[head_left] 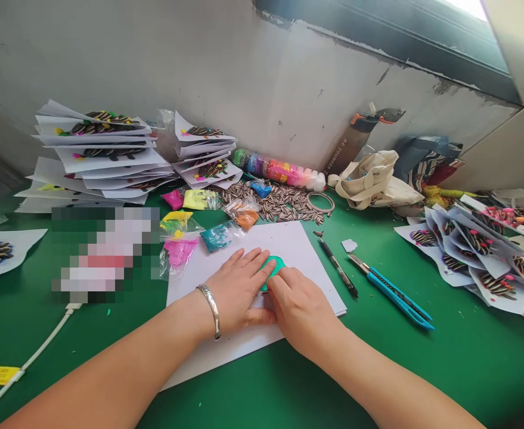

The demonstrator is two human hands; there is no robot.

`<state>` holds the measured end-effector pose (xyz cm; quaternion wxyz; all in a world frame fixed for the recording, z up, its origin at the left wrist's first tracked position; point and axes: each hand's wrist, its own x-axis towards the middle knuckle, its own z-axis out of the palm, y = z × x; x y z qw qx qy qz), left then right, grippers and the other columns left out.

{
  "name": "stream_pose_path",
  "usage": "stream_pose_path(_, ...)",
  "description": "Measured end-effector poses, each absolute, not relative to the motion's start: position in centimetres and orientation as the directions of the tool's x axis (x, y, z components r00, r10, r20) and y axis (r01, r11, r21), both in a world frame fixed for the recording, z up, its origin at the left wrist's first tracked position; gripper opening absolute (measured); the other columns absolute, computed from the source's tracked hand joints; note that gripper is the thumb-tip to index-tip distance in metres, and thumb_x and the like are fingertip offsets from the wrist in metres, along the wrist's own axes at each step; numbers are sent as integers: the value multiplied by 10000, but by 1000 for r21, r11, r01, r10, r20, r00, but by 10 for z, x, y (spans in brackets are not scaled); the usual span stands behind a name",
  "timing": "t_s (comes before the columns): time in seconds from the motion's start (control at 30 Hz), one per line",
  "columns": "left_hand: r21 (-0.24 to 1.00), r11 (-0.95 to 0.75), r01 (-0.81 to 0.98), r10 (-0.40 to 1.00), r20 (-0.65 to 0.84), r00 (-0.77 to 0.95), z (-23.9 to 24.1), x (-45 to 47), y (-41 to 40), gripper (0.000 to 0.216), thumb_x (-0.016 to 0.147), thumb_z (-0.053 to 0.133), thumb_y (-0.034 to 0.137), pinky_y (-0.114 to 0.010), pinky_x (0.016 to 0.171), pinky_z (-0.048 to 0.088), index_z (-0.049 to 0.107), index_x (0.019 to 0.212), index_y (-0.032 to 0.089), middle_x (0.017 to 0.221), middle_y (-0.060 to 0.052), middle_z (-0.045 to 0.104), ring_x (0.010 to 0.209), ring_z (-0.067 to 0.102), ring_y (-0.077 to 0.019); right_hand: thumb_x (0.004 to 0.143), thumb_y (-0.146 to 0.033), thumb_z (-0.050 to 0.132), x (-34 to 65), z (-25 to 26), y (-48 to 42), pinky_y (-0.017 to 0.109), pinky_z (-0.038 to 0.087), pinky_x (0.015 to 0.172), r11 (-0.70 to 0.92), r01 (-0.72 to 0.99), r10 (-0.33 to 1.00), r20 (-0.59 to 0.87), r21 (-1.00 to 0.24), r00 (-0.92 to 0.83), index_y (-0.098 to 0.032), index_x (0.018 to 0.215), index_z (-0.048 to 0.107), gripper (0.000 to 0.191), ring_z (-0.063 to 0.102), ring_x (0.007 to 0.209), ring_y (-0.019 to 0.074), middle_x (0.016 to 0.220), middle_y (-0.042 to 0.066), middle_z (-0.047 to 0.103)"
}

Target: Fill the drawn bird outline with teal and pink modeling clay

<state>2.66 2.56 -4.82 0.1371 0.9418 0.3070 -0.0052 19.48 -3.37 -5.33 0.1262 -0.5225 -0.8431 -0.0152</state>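
Green clay [274, 266] is pressed flat mid-sheet [297, 244] by L hand [237, 289] & R hand [300, 310], fingers flat, nothing gripped. Pen [337, 269] lies just off sheet's R edge; bare mat [467, 357] beyond.

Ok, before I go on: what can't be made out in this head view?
- Green clay piece: mostly covered by the left hand and right hand; its outline is unclear.
- Pixelated patch: whatever lies there is blurred out.
- White cable: runs off the bottom-left edge.
- Paper stacks at right: cut off by the frame edge.
- Lettering on the brown tool sleeve: too small.
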Motion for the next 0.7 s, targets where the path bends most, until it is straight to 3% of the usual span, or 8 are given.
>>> stream_pose_path(0.17, 271, -765, 584, 579, -106, 808, -46, 27, 26, 886, 783, 500, 660, -505, 1131, 104, 260, 1448, 127, 1527, -148, 194, 1407, 135, -314, 775, -34, 436, 192, -53, -34, 319, 370, 595, 422, 897, 896, 215, -132, -390, -193, 754, 480, 166, 423, 677, 197, 753, 64, 500)
stream_pose_path(0.33, 295, -754, 587, 574, -141, 807, -44, 27, 27, 917, 775, 469, 698, -505, 1133, 94, 237, 1457, 131, 1531, -146, 174, 1410, 112, -321, 899, -108, 373, 202, -38, -33, 300, 408, 640, 305, 864, 951, 185, -402, -250, -187, 857, 481, 140, 480, 743, 187, 824, 58, 526)
stream_pose_path(0.43, 303, -750, 588, 571, -154, 807, -42, 28, 27, 941, 769, 436, 730, -512, 1131, 91, 227, 1461, 127, 1532, -150, 161, 1410, 101, -328, 924, -139, 363, 209, -34, -31, 288, 410, 644, 271, 833, 963, 136, -483, -235, -193, 856, 475, 142, 487, 707, 169, 780, 33, 527)
stream_pose_path(0.57, 289, -750, 595, 573, -166, 803, -41, 29, 28, 922, 775, 456, 710, -509, 1132, 88, 234, 1460, 134, 1535, -140, 154, 1412, 102, -318, 911, -131, 383, 210, -40, -31, 270, 397, 623, 342, 797, 936, 100, -498, -338, -198, 817, 464, 140, 481, 700, 162, 770, 26, 523)
stream_pose_path(0.7, 283, -753, 594, 571, -167, 804, -41, 28, 27, 920, 777, 467, 699, -513, 1132, 90, 221, 1465, 140, 1536, -132, 146, 1413, 98, -313, 905, -131, 386, 208, -48, -29, 278, 381, 616, 382, 820, 923, 127, -426, -364, -195, 808, 462, 138, 465, 700, 170, 766, 33, 519)
